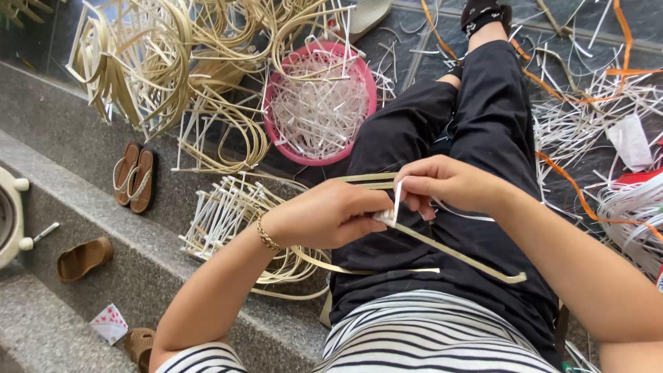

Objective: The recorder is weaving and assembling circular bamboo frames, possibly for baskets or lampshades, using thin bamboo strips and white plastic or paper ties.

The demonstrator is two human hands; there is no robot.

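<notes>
My left hand (331, 214), with a gold bracelet on the wrist, and my right hand (445, 183) meet over my lap in black trousers. Together they pinch several flat cream-coloured strips (459, 254) that cross between the fingers. A short white strip (397, 200) stands up between the two hands, held by the right fingertips. One long cream strip runs down to the right across my thigh; another runs left under the left hand.
A pink basin (276, 131) full of short white strips sits ahead. Bundles of cream strips (138, 62) lie upper left, a woven frame (221, 214) beside my left arm. Sandals (135, 176) rest on the stone step. White and orange scraps (587, 117) litter the right.
</notes>
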